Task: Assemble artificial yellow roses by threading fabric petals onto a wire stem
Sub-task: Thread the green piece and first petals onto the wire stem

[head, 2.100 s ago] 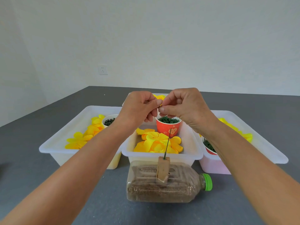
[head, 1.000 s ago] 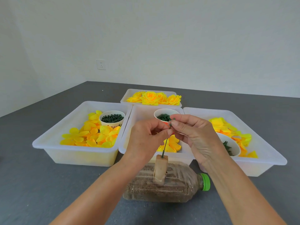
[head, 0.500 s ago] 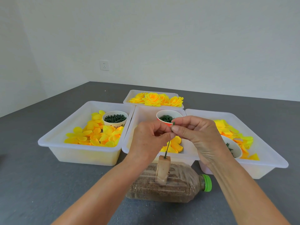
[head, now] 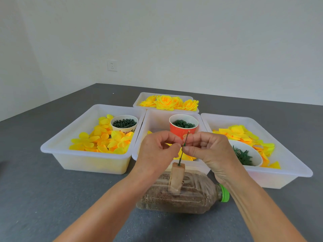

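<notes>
A thin green wire stem (head: pixel 186 138) stands upright in a small wooden block (head: pixel 176 177) fixed on a grain-filled plastic bottle (head: pixel 190 199) that lies on its side. My left hand (head: pixel 157 151) and my right hand (head: pixel 208 149) meet at the stem's middle. The thumb and forefinger of each pinch the wire from either side, and a small green piece sits at that spot. The wire's tip shows above my fingers. Loose yellow petals (head: pixel 103 142) lie in the left tray.
Three white trays stand side by side behind the bottle: the left tray (head: pixel 83 161) with a white cup of green bits (head: pixel 124 123), the middle one with a red cup of green rings (head: pixel 183 125), and the right tray (head: pixel 279 173) with petals and a bowl of green calyxes (head: pixel 244 155). Finished yellow roses (head: pixel 167 102) fill a far tray.
Both hands have slid down the stem, from its top to its middle, so the wire's tip now shows above my fingers. The bottle and trays have not moved.
</notes>
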{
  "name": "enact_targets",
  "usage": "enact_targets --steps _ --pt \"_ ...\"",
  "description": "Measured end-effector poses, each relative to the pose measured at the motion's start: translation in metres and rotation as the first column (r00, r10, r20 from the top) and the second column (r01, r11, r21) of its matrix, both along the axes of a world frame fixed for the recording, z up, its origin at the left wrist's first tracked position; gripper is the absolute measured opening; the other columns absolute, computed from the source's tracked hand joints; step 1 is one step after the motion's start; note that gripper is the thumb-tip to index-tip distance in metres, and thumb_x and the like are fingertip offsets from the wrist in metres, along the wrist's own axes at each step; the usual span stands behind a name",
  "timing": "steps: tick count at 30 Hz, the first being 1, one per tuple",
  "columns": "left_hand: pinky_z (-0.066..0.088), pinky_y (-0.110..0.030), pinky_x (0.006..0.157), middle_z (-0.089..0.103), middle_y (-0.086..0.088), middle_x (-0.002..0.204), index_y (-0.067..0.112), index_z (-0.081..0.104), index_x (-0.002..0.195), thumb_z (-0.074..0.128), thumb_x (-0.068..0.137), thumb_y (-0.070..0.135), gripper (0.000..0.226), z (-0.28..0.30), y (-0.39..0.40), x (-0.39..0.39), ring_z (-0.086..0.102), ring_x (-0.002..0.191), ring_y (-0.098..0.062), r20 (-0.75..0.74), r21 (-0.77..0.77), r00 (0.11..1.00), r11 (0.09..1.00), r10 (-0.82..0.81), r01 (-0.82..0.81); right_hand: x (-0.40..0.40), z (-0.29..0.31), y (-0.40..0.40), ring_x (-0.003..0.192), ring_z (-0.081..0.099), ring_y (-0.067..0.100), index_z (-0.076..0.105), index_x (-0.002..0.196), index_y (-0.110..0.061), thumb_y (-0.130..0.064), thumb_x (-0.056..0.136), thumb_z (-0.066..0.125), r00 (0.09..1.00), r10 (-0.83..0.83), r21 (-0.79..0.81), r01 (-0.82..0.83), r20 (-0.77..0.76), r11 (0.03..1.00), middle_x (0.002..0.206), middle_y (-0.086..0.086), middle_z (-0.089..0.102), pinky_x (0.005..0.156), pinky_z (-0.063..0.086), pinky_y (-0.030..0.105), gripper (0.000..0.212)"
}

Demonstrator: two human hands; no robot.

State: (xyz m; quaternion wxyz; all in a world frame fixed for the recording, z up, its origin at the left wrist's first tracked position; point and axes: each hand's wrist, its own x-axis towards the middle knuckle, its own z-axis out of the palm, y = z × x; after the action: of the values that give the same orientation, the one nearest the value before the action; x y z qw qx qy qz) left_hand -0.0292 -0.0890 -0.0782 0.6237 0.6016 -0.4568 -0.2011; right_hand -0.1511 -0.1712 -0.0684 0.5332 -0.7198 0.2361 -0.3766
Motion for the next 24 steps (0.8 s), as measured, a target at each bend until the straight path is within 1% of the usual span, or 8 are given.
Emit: enact_targets --steps 3,5,7,11,14,19,22,24 --pt "0.045 -0.023 0.055 0.062 0.011 0.055 0.027 0.068 0.065 0.066 0.08 0.008 0.024 -0.004 0.003 0.002 0.053 0.054 -0.009 0.036 -0.001 0.999 1.0 0.005 -0.005 0.0 -0.005 0.002 0.064 0.066 0.006 0.072 0.073 -0.013 0.01 0.066 0.075 1.0 0.011 0.014 -0.011 -0.019 1.0 0.067 0.0 0.072 0.063 0.053 0.017 0.024" --pt "0.045 -0.021 0.056 0.065 0.01 0.061 0.027 0.068 0.067 0.07 0.078 0.013 0.018 -0.006 0.004 0.003 0.052 0.056 -0.01 0.045 -0.01 0.999 1.0 -0.005 0.005 0.0 -0.008 0.003 0.068 0.067 0.009 0.073 0.071 -0.015 0.006 0.067 0.076 0.999 0.015 0.021 -0.015 -0.036 1.0 0.071 0.003 0.073 0.069 0.056 0.022 0.022" --pt "0.046 -0.019 0.057 0.067 0.008 0.068 0.025 0.069 0.07 0.074 0.076 0.015 0.013 -0.008 0.004 0.003 0.052 0.058 -0.008 0.053 -0.01 0.998 1.0 -0.013 0.013 0.0 -0.011 0.005 0.068 0.067 0.008 0.075 0.066 -0.019 0.002 0.067 0.077 0.999 0.021 0.02 -0.02 -0.043 1.0 0.071 0.003 0.073 0.07 0.056 0.022 0.021" --pt "0.042 -0.013 0.054 0.067 0.011 0.066 0.025 0.068 0.068 0.077 0.073 0.012 0.016 -0.01 0.004 0.003 0.049 0.053 -0.002 0.074 -0.007 0.997 1.0 -0.02 0.021 -0.001 -0.013 0.006 0.062 0.064 0.003 0.075 0.061 -0.025 -0.001 0.069 0.077 0.997 0.005 -0.012 -0.006 -0.081 1.0 0.066 -0.002 0.072 0.063 0.051 0.014 0.026" --pt "0.039 -0.011 0.053 0.065 0.01 0.064 0.025 0.068 0.066 0.076 0.074 0.012 0.017 -0.012 0.003 0.002 0.046 0.052 0.002 0.095 -0.009 0.995 1.0 -0.027 0.028 -0.002 -0.013 0.005 0.059 0.061 0.002 0.074 0.06 -0.027 -0.006 0.069 0.078 0.991 -0.015 -0.055 0.008 -0.137 0.998 0.064 -0.003 0.071 0.062 0.05 0.015 0.023" --pt "0.038 -0.01 0.054 0.063 0.012 0.061 0.023 0.069 0.067 0.073 0.077 0.009 0.017 -0.014 0.001 0.003 0.048 0.053 0.003 0.116 0.001 0.993 0.999 -0.038 0.038 -0.004 -0.011 0.002 0.054 0.056 -0.002 0.074 0.064 -0.019 -0.012 0.067 0.081 0.979 -0.031 -0.108 0.009 -0.201 0.994 0.062 -0.002 0.07 0.055 0.045 0.012 0.01" --pt "0.041 -0.013 0.055 0.063 0.012 0.06 0.026 0.067 0.064 0.073 0.079 0.012 0.02 -0.011 0.001 0.008 0.05 0.054 0.0 0.102 0.022 0.993 0.998 -0.052 0.05 -0.004 -0.011 0.001 0.054 0.056 -0.003 0.073 0.062 -0.018 -0.009 0.066 0.081 0.978 -0.025 -0.108 0.003 -0.207 0.994 0.062 -0.003 0.07 0.055 0.043 0.01 0.013" --pt "0.043 -0.014 0.053 0.061 0.012 0.057 0.027 0.066 0.062 0.071 0.08 0.014 0.023 -0.008 0.001 0.017 0.052 0.053 -0.003 0.085 0.028 0.996 0.999 -0.024 0.021 -0.003 -0.012 0.0 0.053 0.056 -0.002 0.072 0.061 -0.017 -0.008 0.066 0.081 0.979 -0.017 -0.084 0.0 -0.202 0.996 0.062 -0.003 0.069 0.055 0.043 0.01 0.013"
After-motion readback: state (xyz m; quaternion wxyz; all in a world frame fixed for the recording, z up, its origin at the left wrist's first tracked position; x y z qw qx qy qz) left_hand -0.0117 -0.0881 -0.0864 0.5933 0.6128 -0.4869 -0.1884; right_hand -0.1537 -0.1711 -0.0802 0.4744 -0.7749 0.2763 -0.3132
